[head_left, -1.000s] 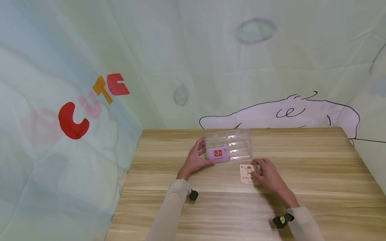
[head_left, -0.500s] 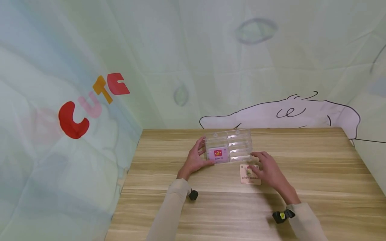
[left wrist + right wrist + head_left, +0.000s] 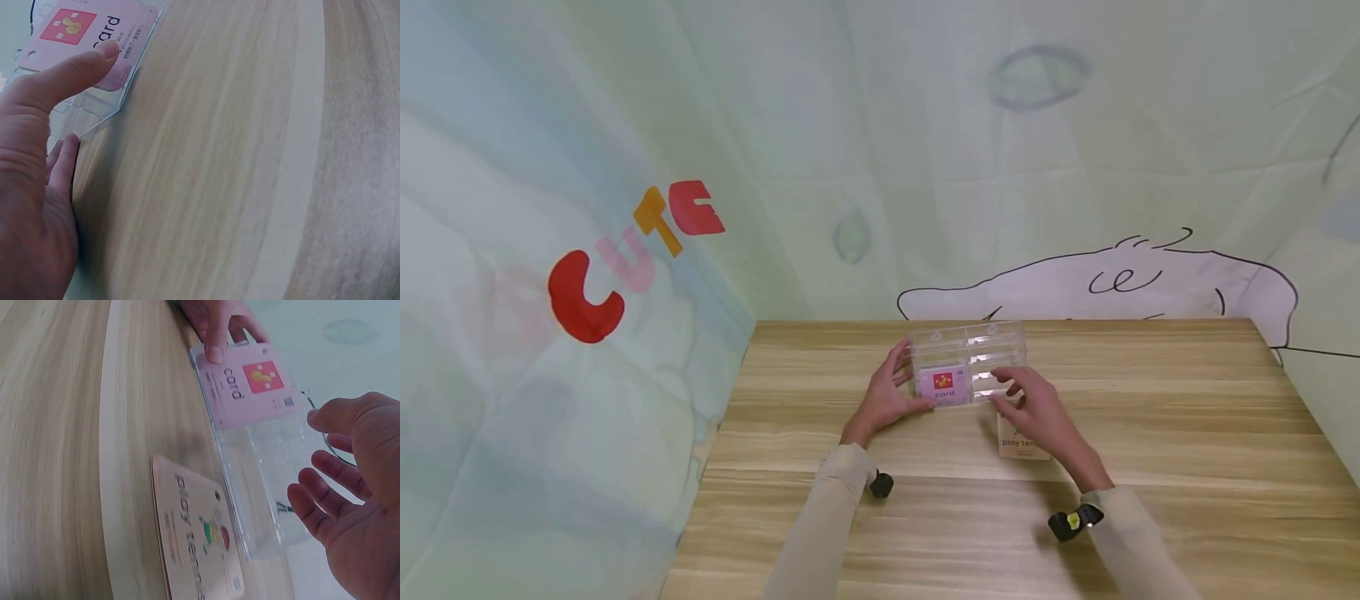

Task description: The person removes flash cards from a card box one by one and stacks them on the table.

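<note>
A clear plastic card rack (image 3: pixel 934 354) with stepped compartments stands slightly askew near the table's back. My left hand (image 3: pixel 883 402) grips its left end, the thumb pressing on a pink flashcard (image 3: pixel 953 393) marked "card" in the rack's lower left. In the left wrist view, the fingers reach along the rack's side. My right hand (image 3: pixel 1037 412) hovers in front of the rack's lower right, fingers loosely bent and holding nothing. Below it on the table lies a thin stack of peach flashcards (image 3: pixel 194 534), its top one reading "play tennis"; the hand partly covers it in the head view.
The wooden table (image 3: pixel 820 358) meets a pale printed curtain (image 3: pixel 925 167) at the back. Another curtain side with coloured letters runs along the left. Each wrist carries a small black camera (image 3: pixel 882 484).
My right hand has lifted off the "play tennis" cards and moved left and forward, up to the rack's right part. The left hand, rack and both kinds of card stay put.
</note>
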Demonstrator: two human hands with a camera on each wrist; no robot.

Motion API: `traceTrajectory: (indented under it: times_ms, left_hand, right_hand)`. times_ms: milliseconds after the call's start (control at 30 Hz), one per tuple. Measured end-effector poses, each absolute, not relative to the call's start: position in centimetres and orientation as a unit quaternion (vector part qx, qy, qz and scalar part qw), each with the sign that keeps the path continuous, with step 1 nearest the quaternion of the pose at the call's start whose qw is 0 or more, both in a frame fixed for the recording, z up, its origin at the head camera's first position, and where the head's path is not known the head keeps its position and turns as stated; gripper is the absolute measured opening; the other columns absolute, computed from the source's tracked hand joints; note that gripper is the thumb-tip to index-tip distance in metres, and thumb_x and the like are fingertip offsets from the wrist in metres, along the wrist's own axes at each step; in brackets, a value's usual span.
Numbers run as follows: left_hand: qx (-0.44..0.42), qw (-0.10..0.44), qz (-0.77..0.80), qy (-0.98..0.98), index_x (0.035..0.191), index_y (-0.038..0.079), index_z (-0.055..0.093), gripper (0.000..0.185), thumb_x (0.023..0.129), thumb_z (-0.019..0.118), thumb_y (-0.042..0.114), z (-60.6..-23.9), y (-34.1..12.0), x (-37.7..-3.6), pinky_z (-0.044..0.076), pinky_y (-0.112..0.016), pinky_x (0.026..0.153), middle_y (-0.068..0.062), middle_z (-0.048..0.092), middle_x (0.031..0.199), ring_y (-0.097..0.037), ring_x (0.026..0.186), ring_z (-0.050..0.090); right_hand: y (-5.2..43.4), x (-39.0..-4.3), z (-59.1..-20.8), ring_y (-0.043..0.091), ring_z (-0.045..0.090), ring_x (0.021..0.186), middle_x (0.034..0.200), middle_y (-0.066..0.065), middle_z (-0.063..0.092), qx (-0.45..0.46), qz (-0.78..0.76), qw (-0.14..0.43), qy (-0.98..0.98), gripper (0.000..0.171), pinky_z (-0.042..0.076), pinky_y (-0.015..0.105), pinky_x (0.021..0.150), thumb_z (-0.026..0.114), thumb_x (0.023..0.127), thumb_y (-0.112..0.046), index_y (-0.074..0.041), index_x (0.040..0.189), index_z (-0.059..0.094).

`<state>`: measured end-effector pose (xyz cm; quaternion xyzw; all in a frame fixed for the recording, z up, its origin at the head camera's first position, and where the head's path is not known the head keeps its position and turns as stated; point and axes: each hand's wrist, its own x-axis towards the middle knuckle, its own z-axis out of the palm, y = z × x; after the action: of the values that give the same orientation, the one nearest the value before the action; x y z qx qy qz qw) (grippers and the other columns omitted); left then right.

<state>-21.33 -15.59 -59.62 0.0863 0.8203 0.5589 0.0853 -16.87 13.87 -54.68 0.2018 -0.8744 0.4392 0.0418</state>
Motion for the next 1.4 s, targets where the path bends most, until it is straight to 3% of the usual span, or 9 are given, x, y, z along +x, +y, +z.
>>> traceTrajectory:
  times_ms: [233,433,767,1400]
  left_hand:
    - [0.091,0.087,0.563,0.817,0.163,0.036,0.022,0.118,0.073,0.098,0.025,-59.8,-15.7,-21.4,0.047,-0.039,0.113,-0.006,0.041,0.161,-0.028,0.142,0.049]
    - [0.090,0.088,0.559,0.819,0.162,0.039,0.023,0.116,0.074,0.097,0.027,-59.7,-15.7,-21.5,0.047,-0.039,0.112,-0.005,0.040,0.162,-0.028,0.142,0.049]
    - [0.092,0.084,0.559,0.820,0.163,0.036,0.024,0.115,0.075,0.097,0.028,-59.6,-15.5,-21.3,0.047,-0.042,0.112,-0.007,0.037,0.164,-0.032,0.143,0.048]
    - [0.095,0.083,0.565,0.815,0.163,0.035,0.024,0.117,0.073,0.098,0.024,-59.7,-15.6,-21.4,0.047,-0.040,0.113,-0.007,0.039,0.163,-0.029,0.143,0.048]
  right_hand:
    - [12.0,-17.3,-54.8,0.024,0.063,0.094,0.119,0.021,0.066,0.201,0.459,0.022,-0.865,0.042,0.061,0.031,0.075,0.076,0.094,-0.008,-0.002,0.133,0.064]
    - [10.9,-17.7,-54.9,0.025,0.065,0.094,0.116,0.019,0.067,0.204,0.478,0.015,-0.854,0.045,0.062,0.036,0.078,0.077,0.093,-0.005,-0.001,0.136,0.062]
    - [10.0,-18.2,-55.9,0.025,0.065,0.089,0.110,0.016,0.067,0.203,0.482,0.021,-0.852,0.045,0.063,0.035,0.075,0.077,0.092,-0.003,0.001,0.134,0.062]
    - [9.5,-18.1,-56.0,0.021,0.064,0.090,0.115,0.014,0.065,0.191,0.489,0.017,-0.851,0.041,0.062,0.031,0.074,0.078,0.093,-0.006,-0.004,0.131,0.064]
